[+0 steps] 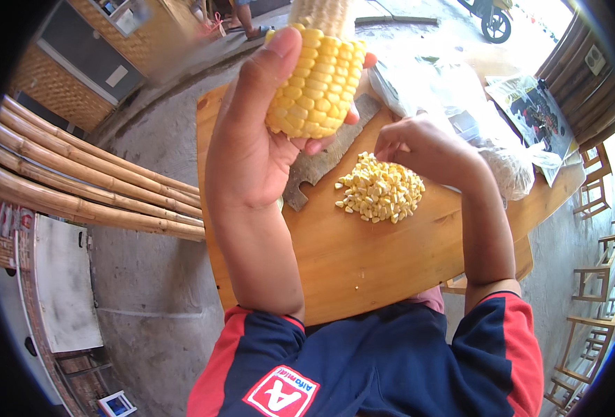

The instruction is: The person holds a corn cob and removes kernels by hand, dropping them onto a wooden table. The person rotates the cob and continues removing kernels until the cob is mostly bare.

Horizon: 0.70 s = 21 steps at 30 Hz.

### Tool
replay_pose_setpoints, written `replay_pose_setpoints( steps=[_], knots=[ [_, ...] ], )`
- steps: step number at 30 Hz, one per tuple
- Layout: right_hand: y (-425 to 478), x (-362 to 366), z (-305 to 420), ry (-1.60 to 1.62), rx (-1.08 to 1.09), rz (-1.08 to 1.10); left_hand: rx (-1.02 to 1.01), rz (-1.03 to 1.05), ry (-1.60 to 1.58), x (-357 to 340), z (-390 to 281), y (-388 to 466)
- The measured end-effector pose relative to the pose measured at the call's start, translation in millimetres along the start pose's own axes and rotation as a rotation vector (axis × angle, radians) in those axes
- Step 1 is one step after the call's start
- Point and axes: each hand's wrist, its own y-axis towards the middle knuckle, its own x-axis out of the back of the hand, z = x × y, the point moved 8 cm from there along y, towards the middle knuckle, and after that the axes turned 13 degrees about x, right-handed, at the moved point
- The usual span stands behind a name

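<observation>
My left hand (258,120) is raised near the camera, its fingers wrapped around a corn cob (315,83). Yellow kernels cover the cob's lower part, while its upper end is bare and pale and runs out of the top of the view. Loose corn kernels (383,193) lie in a heap on the wooden table (359,260). At the far side of that heap is my right hand (411,143), fingers curled downward; whether anything is between the fingertips is hidden. Behind the left hand lies a flat, worn grey wooden board (320,167) with a notched end.
Plastic bags (505,169) and a printed plastic packet (534,114) crowd the table's right side. A bamboo bench (104,182) stands at the left. Wooden stools (591,323) line the right edge. Farther off are a person's legs (245,18) and a motorbike (495,23).
</observation>
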Motion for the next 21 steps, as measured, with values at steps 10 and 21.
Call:
replay_pose_setpoints(
  steps=[10,21],
  knots=[
    [-9.3,118.9,71.4,0.185,0.281,-0.785,0.122,-0.064,-0.28,8.6,14.3,0.1],
    [3.6,114.4,79.5,0.198,0.423,-0.789,0.114,-0.186,-0.177,9.5,21.7,5.0]
  ],
)
